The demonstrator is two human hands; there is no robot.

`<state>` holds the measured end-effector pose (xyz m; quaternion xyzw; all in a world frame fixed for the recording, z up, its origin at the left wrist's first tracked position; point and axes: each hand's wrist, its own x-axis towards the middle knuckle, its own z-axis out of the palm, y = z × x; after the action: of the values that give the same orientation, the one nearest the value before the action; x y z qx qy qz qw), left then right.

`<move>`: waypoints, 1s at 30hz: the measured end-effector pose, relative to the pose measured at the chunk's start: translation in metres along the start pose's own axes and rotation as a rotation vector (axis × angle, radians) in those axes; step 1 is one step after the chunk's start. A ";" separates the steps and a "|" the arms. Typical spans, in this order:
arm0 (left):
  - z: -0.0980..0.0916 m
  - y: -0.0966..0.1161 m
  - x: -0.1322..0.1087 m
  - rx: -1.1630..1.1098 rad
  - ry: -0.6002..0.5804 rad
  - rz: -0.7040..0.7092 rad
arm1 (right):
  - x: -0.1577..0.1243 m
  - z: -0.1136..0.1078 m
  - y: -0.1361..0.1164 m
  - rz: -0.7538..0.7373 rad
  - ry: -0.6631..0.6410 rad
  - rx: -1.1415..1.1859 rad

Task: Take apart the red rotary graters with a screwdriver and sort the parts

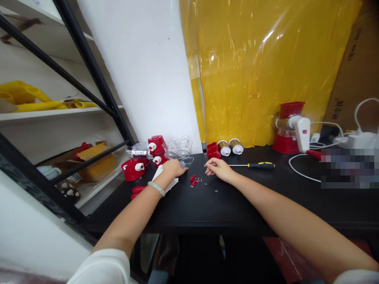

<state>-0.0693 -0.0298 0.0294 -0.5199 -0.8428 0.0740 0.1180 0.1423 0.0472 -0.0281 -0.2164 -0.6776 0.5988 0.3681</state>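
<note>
My left hand (173, 168) rests on the black table (237, 201) with its fingers curled, lying over a white flat part (166, 182). A pale bangle sits on that wrist. My right hand (217, 169) lies a little to the right, fingers bent down toward small screws (204, 181) scattered on the table. Small red clips (193, 180) lie between the two hands. A yellow-and-black screwdriver (257, 165) lies just right of my right hand, untouched. What either hand's fingertips hold is too small to see.
Red and clear plastic grinder parts (154, 154) cluster at the table's back left. Two metal drums (230, 146) and a red cup (212, 151) stand at the back. An assembled red grinder (288, 128), white cables and a power adapter (363, 140) stand right. Shelves are left, yellow plastic sheeting behind.
</note>
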 end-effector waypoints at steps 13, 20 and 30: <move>-0.004 -0.001 -0.003 0.079 0.093 -0.021 | 0.001 0.000 0.002 -0.020 -0.008 -0.012; -0.020 -0.006 -0.021 0.066 0.171 -0.039 | 0.001 -0.001 0.003 -0.028 -0.014 -0.020; -0.023 0.057 -0.041 -0.326 0.193 0.432 | 0.000 -0.001 0.006 -0.042 -0.008 -0.036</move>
<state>0.0035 -0.0410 0.0320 -0.7042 -0.6981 -0.0891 0.0941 0.1422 0.0493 -0.0336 -0.2065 -0.6942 0.5794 0.3738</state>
